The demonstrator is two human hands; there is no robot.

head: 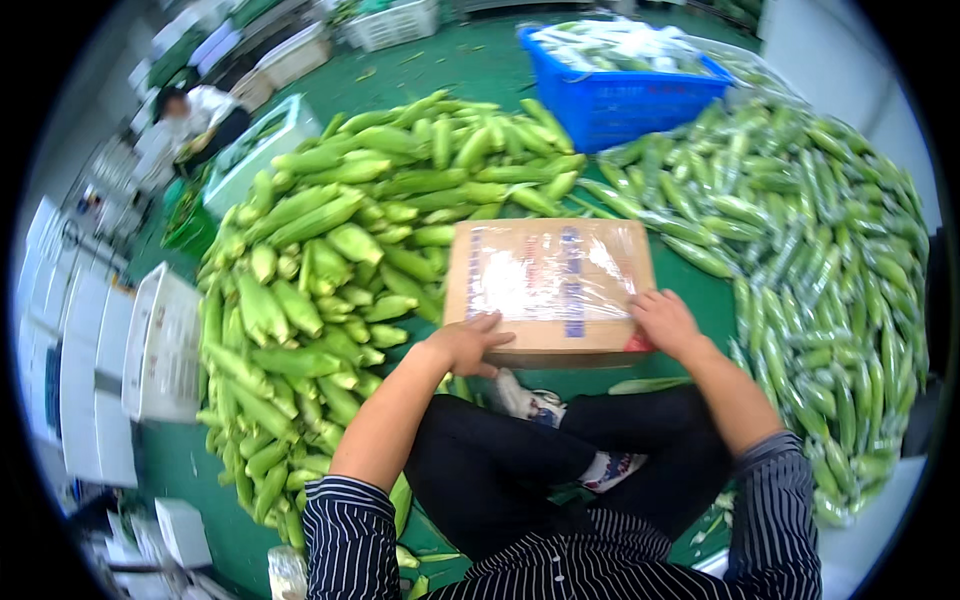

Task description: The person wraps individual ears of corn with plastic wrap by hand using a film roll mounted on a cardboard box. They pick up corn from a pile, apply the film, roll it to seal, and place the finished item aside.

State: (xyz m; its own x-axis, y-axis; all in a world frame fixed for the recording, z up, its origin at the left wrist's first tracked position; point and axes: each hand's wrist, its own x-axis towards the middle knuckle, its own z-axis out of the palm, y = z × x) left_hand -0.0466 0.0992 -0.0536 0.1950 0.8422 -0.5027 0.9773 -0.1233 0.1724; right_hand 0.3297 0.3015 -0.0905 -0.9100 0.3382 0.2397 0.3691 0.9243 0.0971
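A taped cardboard box [517, 292] with printed writing sits in front of my crossed legs, above the green floor. My left hand [469, 343] grips its near left corner, fingers on the top and thumb down by the front side. At the near right corner my right hand [666, 322] holds the edge, next to a red patch. Shiny clear tape or film covers much of the lid. To the left lies a large heap of corn in green husks [322, 270]. Corn ears in clear plastic film [832, 300] are piled on the right.
Beyond the heaps stands a blue crate [626, 105] full of wrapped corn. A white plastic crate [161, 352] and a green basket [189, 217] are at the left. Another person [196, 124] sits farther back, beside a pale foam box [262, 150].
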